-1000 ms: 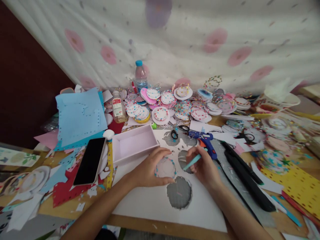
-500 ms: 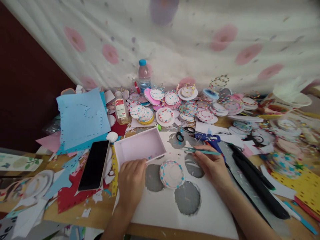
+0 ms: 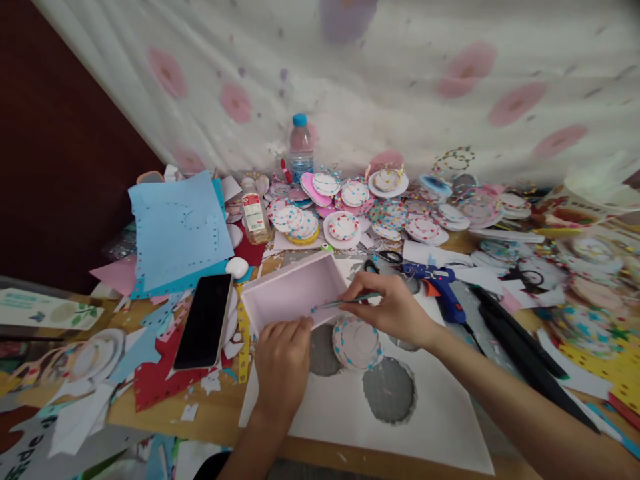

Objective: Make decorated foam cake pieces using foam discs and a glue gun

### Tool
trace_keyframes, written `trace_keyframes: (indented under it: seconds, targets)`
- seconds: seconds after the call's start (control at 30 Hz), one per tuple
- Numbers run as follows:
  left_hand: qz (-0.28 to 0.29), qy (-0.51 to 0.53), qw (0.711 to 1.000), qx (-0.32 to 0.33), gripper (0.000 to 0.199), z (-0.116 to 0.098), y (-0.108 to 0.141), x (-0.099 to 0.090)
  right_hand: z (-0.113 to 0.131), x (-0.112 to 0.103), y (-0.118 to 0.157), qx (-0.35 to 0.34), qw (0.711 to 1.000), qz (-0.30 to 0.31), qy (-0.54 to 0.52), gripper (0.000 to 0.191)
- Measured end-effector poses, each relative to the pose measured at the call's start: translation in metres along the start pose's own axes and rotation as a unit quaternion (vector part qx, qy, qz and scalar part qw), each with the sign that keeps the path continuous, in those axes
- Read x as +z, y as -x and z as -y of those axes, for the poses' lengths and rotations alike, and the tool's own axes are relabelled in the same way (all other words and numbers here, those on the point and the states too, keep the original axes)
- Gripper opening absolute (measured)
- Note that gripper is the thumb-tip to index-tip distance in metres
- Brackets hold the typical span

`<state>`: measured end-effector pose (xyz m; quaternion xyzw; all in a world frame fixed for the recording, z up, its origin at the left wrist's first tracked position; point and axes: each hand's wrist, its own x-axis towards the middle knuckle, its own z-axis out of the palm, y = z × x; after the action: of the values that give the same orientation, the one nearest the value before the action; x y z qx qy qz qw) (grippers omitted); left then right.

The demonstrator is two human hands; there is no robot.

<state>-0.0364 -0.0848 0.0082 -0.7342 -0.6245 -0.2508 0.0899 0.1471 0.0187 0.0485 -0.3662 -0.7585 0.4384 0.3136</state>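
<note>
My left hand [image 3: 286, 360] is closed over the near rim of a shallow pale-lilac box [image 3: 285, 293], which stands tilted at an angle on the work sheet. In my right hand [image 3: 390, 307] is a pair of slim tweezers [image 3: 350, 301], pinched between thumb and fingers. Their tips reach into the near right corner of the box, at a few tiny blue bits [image 3: 314, 309]. Just below my right hand lies a round white paper disc [image 3: 357, 343] edged with blue and red dots. It rests on a white sheet [image 3: 430, 413] with round holes cut in it.
Behind the box stand many decorated paper discs [image 3: 343, 227], a glue bottle [image 3: 256, 212] and a water bottle [image 3: 301, 147]. A blue glue gun [image 3: 428, 272] and a long black tool [image 3: 530, 353] lie right. A phone [image 3: 204, 321] and paper scraps lie left.
My right hand has moved left with the tweezers, from over the sheet to inside the box's corner. The left hand stays on the box rim. The whole view has shifted slightly.
</note>
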Motion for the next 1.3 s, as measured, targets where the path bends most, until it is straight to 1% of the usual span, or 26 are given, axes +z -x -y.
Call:
trace_keyframes:
  seconds: [0.07, 0.13, 0.27, 0.33, 0.37, 0.43, 0.5, 0.57, 0.77, 0.93, 1.03, 1.1, 1.2, 1.3]
  targets:
    - [-0.008, 0.003, 1.000, 0.002, 0.018, -0.001, 0.000, 0.000, 0.001, 0.007, -0.010, -0.024, 0.998, 0.054, 0.029, 0.010]
    - [-0.012, 0.005, 1.000, -0.001, 0.018, -0.001, 0.000, 0.000, 0.002, 0.013, -0.017, -0.037, 0.993, 0.081, 0.074, 0.012]
    - [-0.001, 0.003, 1.000, -0.011, 0.018, 0.002, -0.002, 0.001, 0.005, 0.024, -0.024, -0.042, 0.975, 0.101, 0.194, 0.017]
    - [0.003, 0.003, 1.000, -0.012, 0.017, 0.003, -0.003, 0.001, 0.005, 0.027, -0.026, -0.041, 0.968, 0.100, 0.227, 0.018]
    - [0.002, 0.004, 1.000, -0.012, 0.017, 0.004, -0.003, 0.001, 0.005, 0.027, -0.026, -0.041, 0.969, 0.096, 0.225, 0.018]
    - [-0.002, 0.005, 1.000, -0.011, 0.017, 0.005, -0.004, 0.001, 0.004, 0.024, -0.027, -0.040, 0.980, 0.077, 0.176, 0.016]
    - [-0.006, 0.006, 1.000, -0.010, 0.017, 0.005, -0.005, 0.001, 0.004, 0.018, -0.026, -0.035, 0.993, 0.042, 0.106, 0.013]
    - [-0.008, 0.009, 1.000, -0.005, 0.017, 0.005, -0.004, 0.001, 0.005, 0.009, -0.025, -0.023, 0.998, 0.007, 0.061, 0.011]
    - [-0.023, 0.011, 1.000, -0.002, 0.016, 0.005, -0.001, 0.004, 0.009, -0.016, -0.017, -0.019, 0.995, -0.068, 0.065, 0.016]
    - [-0.017, 0.018, 1.000, -0.008, 0.014, 0.006, -0.002, 0.004, 0.006, -0.041, 0.004, 0.002, 0.987, -0.142, 0.076, 0.020]
    - [-0.011, 0.024, 0.999, -0.019, 0.014, 0.008, -0.004, 0.004, -0.003, -0.053, 0.021, 0.017, 0.984, -0.148, 0.099, 0.019]
    - [-0.007, 0.028, 0.999, -0.021, 0.014, 0.010, -0.005, 0.004, -0.011, -0.056, 0.030, 0.023, 0.983, -0.142, 0.118, 0.017]
    - [-0.013, 0.030, 0.999, -0.013, 0.013, 0.011, -0.007, 0.004, -0.022, -0.052, 0.039, 0.018, 0.983, -0.126, 0.136, 0.014]
    - [-0.028, 0.030, 0.999, -0.005, 0.012, 0.011, -0.007, 0.004, -0.029, -0.041, 0.039, 0.001, 0.987, -0.103, 0.122, 0.013]
